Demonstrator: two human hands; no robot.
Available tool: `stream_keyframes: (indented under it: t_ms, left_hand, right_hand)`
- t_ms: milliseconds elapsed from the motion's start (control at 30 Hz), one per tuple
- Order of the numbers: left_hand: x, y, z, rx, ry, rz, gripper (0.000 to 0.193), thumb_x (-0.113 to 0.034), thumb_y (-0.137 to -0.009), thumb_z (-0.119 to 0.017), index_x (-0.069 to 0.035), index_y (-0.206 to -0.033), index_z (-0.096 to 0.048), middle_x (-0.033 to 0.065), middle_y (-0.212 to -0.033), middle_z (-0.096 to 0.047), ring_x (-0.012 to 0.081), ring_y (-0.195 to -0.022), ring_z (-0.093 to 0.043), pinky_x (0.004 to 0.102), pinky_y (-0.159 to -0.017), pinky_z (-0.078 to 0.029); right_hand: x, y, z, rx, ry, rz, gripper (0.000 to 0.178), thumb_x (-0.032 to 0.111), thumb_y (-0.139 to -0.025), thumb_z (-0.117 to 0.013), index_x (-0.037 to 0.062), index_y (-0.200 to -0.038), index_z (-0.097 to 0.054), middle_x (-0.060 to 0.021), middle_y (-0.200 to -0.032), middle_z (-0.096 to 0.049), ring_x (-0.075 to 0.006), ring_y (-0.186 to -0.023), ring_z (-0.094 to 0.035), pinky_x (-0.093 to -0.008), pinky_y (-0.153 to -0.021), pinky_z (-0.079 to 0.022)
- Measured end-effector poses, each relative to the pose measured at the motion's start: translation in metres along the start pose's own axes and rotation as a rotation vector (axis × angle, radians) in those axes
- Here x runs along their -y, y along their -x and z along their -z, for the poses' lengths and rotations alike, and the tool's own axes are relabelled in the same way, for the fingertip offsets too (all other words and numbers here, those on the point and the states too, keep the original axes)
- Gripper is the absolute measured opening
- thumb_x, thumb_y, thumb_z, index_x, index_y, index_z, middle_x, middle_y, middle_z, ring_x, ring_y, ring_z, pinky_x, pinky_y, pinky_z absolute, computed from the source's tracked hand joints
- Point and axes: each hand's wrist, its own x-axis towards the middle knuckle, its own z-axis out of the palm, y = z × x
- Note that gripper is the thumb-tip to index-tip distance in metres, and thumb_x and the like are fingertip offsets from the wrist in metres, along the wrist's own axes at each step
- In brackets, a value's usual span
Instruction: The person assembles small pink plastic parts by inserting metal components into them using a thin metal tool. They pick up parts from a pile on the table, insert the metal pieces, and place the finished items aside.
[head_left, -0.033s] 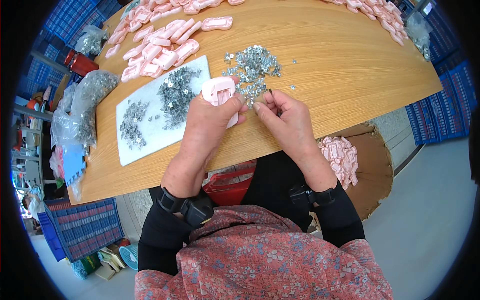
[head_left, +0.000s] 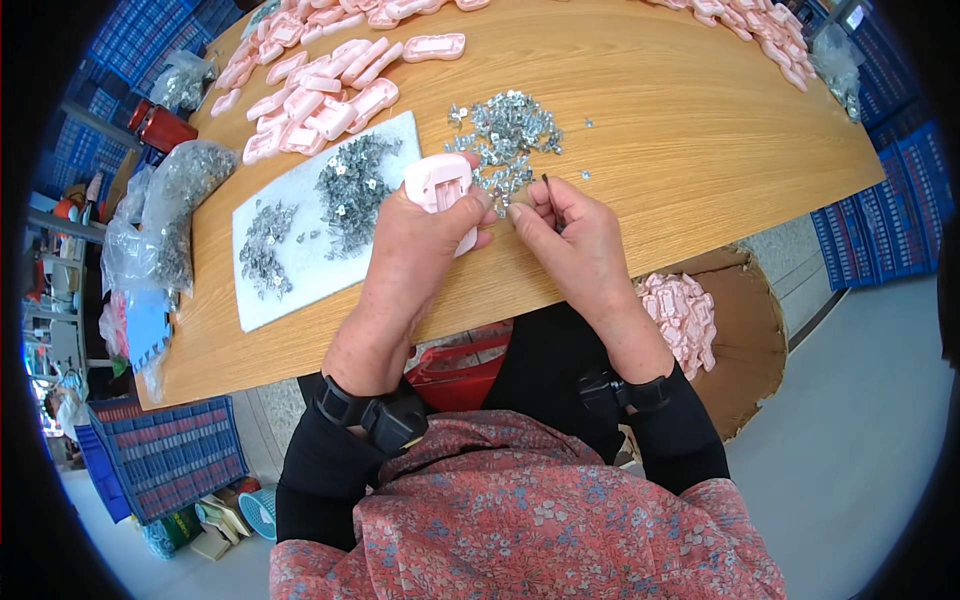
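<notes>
A pale pink plastic housing (head_left: 440,178) with recessed slots sits in my left hand (head_left: 415,240), the thumb pressed over its lower right side. Close beside it on the right, my right hand (head_left: 575,240) is closed around a thin dark tool (head_left: 547,188), mostly hidden by the fingers. Whether a small part is also pinched between its thumb and index finger cannot be made out. Just beyond both hands lies a heap of small silvery metal pieces (head_left: 515,130). Darker metal pieces (head_left: 352,190) are piled on a white foam sheet (head_left: 310,290) to the left.
Pink housings (head_left: 330,110) are heaped at the table's far left, with more (head_left: 765,40) at the far right. A cardboard box (head_left: 745,340) of pink parts stands below the right table edge. Clear bags (head_left: 190,190) of metal pieces and a blue crate (head_left: 170,460) are at left.
The fingers of my right hand and the dark tool have shifted very slightly. My left hand and the housing look almost unmoved.
</notes>
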Motion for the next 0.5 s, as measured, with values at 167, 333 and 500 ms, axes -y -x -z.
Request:
stream_keyframes:
  t_ms: [167,333,500]
  left_hand:
    - [0.01,0.002,-0.001,-0.009,-0.021,-0.124,0.035,-0.005,-0.089,-0.067,0.002,-0.123,-0.06,0.0042,-0.091,-0.066,0.0107,-0.077,-0.064,0.0245,-0.065,-0.053]
    - [0.013,0.002,-0.007,-0.036,0.021,-0.148,0.035,-0.005,-0.089,-0.067,0.003,-0.123,-0.06,0.0033,-0.091,-0.066,0.0094,-0.074,-0.062,0.0229,-0.065,-0.05]
    - [0.01,0.003,-0.002,-0.012,0.004,-0.117,0.036,-0.007,-0.09,-0.068,0.002,-0.124,-0.06,0.003,-0.094,-0.065,0.0089,-0.079,-0.062,0.0234,-0.067,-0.052]
  right_hand:
    - [0.0,-0.001,-0.002,0.064,-0.422,-0.266,0.011,0.013,-0.091,-0.07,0.0032,-0.091,-0.064,0.0038,-0.071,-0.059,-0.0019,-0.058,-0.048,-0.0195,-0.052,-0.039]
    - [0.01,0.0,-0.001,0.128,-0.62,-0.424,0.013,0.015,-0.093,-0.069,0.0062,-0.088,-0.061,0.0053,-0.071,-0.058,-0.0005,-0.057,-0.045,-0.0174,-0.051,-0.035]
    - [0.006,0.002,-0.007,0.134,-0.425,-0.337,0.014,0.016,-0.094,-0.068,0.0056,-0.089,-0.061,0.005,-0.07,-0.058,-0.0012,-0.059,-0.046,-0.018,-0.051,-0.036]
